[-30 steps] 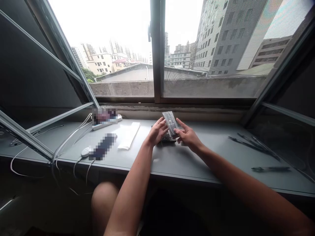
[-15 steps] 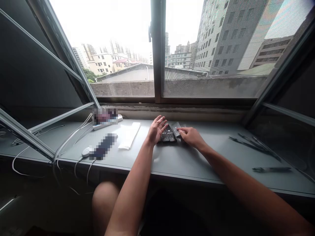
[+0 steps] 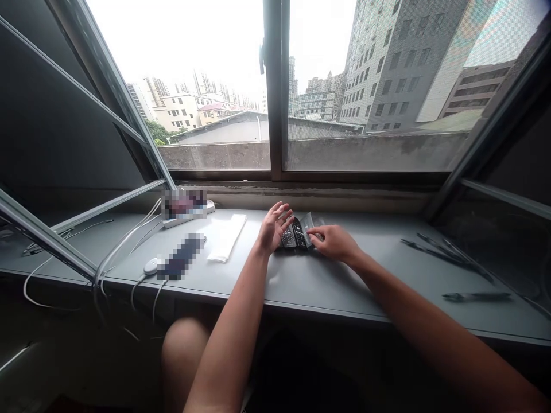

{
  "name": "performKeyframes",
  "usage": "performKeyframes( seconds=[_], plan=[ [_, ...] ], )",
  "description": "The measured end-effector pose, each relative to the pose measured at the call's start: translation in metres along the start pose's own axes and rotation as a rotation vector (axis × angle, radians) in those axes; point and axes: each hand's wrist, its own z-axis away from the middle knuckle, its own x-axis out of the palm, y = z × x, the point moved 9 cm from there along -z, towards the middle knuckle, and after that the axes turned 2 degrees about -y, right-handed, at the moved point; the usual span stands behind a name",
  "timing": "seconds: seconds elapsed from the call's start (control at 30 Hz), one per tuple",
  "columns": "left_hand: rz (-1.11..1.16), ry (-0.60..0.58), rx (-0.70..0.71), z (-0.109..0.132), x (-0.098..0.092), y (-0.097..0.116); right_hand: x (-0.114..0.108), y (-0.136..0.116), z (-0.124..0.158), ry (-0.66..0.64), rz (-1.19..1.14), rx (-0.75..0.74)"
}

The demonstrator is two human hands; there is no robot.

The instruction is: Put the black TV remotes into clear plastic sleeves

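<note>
Bare left hand (image 3: 274,230) and bare right hand (image 3: 334,242) at slim black remote controls with pale buttons (image 3: 293,235), toward twelve o'clock on the smooth grey desk (image 3: 310,281).
At nine o'clock from the remotes lies a flat white folded sheet (image 3: 228,238), well apart; next, the left hand stands with fingers spread, gripping nothing visible (whether it touches a remote, I cannot tell). At the remotes' one o'clock shows a clear crinkled plastic wrapper (image 3: 308,221); at three o'clock, the right hand has fingers curled inward, though pinching or only pressing is not clear. I would handle the slippery wrapper gently, and use the left palm as a soft stop, so the remotes stay parallel.
</note>
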Motion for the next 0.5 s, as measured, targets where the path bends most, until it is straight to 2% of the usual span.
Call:
performKeyframes(
  seconds=[0.17, 0.37, 0.5],
  plan=[
    [0.005, -0.017, -0.002, 0.000, 0.000, 0.000, 0.003, 0.006, -0.003, -0.029, 0.066, -0.050],
    [0.038, -0.038, 0.004, 0.001, 0.002, 0.003, -0.010, 0.022, -0.006, 0.159, 0.065, -0.073],
    [0.032, -0.024, 0.000, 0.002, 0.002, 0.003, 0.005, 0.035, -0.011, 0.074, 0.130, -0.087]
  ],
)
